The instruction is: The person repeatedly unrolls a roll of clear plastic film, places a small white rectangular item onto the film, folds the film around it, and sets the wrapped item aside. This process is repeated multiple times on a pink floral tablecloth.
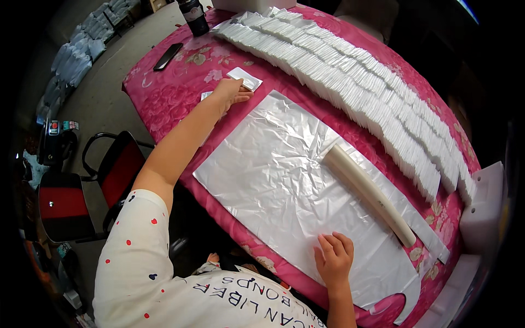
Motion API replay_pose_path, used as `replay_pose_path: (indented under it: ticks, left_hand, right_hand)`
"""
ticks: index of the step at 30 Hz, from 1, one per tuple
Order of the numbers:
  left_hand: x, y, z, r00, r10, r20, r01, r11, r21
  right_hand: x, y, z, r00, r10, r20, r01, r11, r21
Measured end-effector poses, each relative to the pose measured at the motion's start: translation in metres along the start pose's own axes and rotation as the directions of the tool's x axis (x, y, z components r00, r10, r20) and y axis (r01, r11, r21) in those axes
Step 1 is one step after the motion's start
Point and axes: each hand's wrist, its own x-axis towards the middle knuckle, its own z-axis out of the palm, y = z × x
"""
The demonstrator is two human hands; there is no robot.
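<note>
My left hand (232,95) is stretched out toward the far left of the table, its fingers closed on the edge of a small folded white packet (244,78). Another white piece (206,95) peeks out beside my left wrist, mostly hidden by the arm. A stack of thin, shiny, whitish plastic bags (262,175) lies flat and wrinkled in front of me, with a curved handle cut-out at its near right end. Over these bags is my right hand (334,254), fingers slightly bent and thumb apart, holding nothing. A pale round tube (372,197) rests lengthwise on the bags.
Long rows of folded white packets (350,82) stand along the table's far side. A pink flowered cloth (164,98) covers the table. At the far left are a phone (168,57) and a dark bottle (193,17). White foam boxes (482,199) stand right; a red-black chair (123,169) left.
</note>
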Motion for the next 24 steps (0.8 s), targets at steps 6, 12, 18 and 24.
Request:
replay_pose_path:
  ticks: [6, 12, 18, 24]
  left_hand:
    - [-0.010, 0.026, -0.019, 0.941, -0.271, 0.201, 0.262, 0.962, 0.072]
    - [-0.109, -0.001, 0.001, 0.874, -0.185, 0.449, -0.034, 0.899, 0.437]
    - [-0.209, -0.058, 0.072, 0.446, 0.009, 0.895, -0.729, 0.584, 0.357]
    - [-0.266, -0.118, 0.143, 0.242, 0.319, 0.917, -0.932, 0.340, 0.127]
  right_hand:
    - [-0.008, 0.009, -0.005, 0.996, 0.089, 0.021, -0.088, 0.995, -0.041]
    - [0.009, 0.049, -0.038, 0.973, 0.204, -0.106, -0.224, 0.948, -0.226]
    - [0.003, 0.122, -0.067, 0.867, 0.488, -0.102, -0.495, 0.815, -0.301]
    - [-0.032, 0.049, -0.074, 0.820, 0.567, 0.073, -0.544, 0.814, -0.205]
